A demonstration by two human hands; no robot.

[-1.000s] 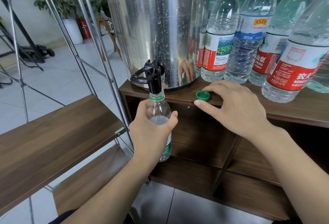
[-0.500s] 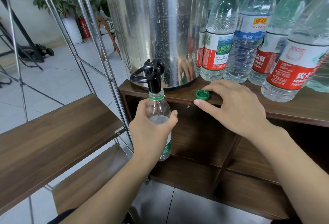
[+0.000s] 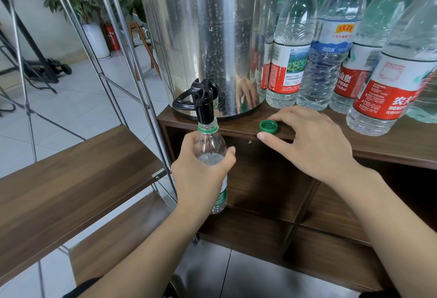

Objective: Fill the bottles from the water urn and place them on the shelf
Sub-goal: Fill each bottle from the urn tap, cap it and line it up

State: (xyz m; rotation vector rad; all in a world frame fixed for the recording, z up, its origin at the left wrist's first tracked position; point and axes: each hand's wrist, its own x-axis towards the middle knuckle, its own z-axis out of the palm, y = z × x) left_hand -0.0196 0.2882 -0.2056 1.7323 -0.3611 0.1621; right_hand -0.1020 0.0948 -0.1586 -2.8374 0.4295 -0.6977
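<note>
A steel water urn (image 3: 208, 37) stands on the wooden cabinet top (image 3: 390, 146). Its black tap (image 3: 201, 101) points down into the mouth of a clear bottle with a green neck ring (image 3: 209, 139). My left hand (image 3: 201, 174) grips that bottle upright under the tap; water shows inside near my fingers. My right hand (image 3: 309, 141) rests on the cabinet edge, fingers relaxed, thumb just in front of a loose green cap (image 3: 268, 126) lying open side up.
Several labelled water bottles (image 3: 290, 61) stand in a row right of the urn. A metal-framed rack with wooden shelves (image 3: 71, 179) stands to the left. Open cabinet compartments lie below the top. Tiled floor, a plant and a fire extinguisher are behind.
</note>
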